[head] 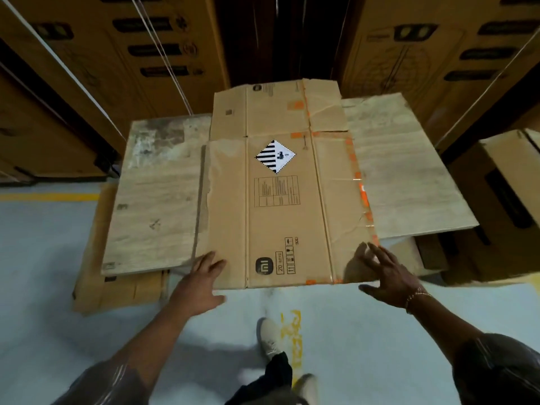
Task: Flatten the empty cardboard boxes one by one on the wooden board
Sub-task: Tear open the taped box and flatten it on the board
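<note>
Several tall cartons (pixel 117 54) stood stacked at far left, above a grey floor (pixel 43 258) marked with a yellow line (pixel 49 196). The wooden board (pixel 152 194) lay across lower cartons, its pale, scuffed surface showing on both sides of my work. My left hand (pixel 201 276) rested flat, fingers straight, on the near left corner of the flattened cardboard box (pixel 280 200), holding nothing. The box lay spread along the middle of the board, its near edge hanging past the board toward me, a black-and-white diamond label (pixel 275 155) face up near its centre. Below it, my pale shoe (pixel 270 337) stood on the floor. Orange tape (pixel 363 197) ran down the box's right edge. My right hand (pixel 385 273), a bracelet (pixel 415 296) at the wrist, was spread wide at the near right corner; blur hid whether it touched. An open-topped brown carton (pixel 502 200) sat at far right.
</note>
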Motion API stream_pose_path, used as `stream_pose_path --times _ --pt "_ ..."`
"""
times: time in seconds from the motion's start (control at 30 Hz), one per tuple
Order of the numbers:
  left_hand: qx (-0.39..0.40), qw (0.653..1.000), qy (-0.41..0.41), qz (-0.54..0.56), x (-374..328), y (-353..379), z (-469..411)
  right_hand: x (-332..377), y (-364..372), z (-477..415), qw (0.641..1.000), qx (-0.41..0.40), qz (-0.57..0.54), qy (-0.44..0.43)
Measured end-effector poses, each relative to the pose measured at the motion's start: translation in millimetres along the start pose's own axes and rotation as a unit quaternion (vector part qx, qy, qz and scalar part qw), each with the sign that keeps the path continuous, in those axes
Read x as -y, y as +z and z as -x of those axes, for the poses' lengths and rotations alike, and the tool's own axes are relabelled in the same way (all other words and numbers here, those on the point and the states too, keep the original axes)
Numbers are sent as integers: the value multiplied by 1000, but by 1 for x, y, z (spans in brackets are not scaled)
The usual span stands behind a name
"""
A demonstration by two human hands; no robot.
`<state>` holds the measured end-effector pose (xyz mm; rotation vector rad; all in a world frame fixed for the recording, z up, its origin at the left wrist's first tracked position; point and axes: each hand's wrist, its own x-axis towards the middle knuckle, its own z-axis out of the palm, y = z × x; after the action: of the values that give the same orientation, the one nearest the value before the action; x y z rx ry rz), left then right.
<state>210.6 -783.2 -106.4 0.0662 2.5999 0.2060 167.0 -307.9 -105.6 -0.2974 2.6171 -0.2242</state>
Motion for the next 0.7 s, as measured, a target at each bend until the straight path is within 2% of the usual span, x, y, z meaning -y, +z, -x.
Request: stream_pose_path --times 0.07,0.13,0.23,0.33,0.43,0.5,0.57,0.63,0.7 --pt "-61 984 -74 147 5 8 -9 -4 7 -11 984 -72 -145 68" --pt "-115 930 -182 297 9 12 -23 -4 7 -25 939 -114 -273 177" --pt "-137 825 -292 463 14 10 -44 -13 10 -51 859 -54 -419 289" --pt "-128 758 -323 552 21 0 -58 -7 3 -64 823 -31 -468 320" --pt "-89 735 -285 609 29 -4 -63 -1 -2 -62 790 -51 -522 318" --pt "-52 733 -270 622 36 -6 -59 -3 -6 -51 752 -22 -590 291" --pt "17 723 -277 632 46 -9 -58 -5 -12 -45 727 35 -629 273" --pt "76 710 -276 643 53 -12 -61 -8 -14 -45 726 53 -630 269" --pt "88 734 -274 616 49 -15 -65 -6 -14 -49 736 35 -618 274"
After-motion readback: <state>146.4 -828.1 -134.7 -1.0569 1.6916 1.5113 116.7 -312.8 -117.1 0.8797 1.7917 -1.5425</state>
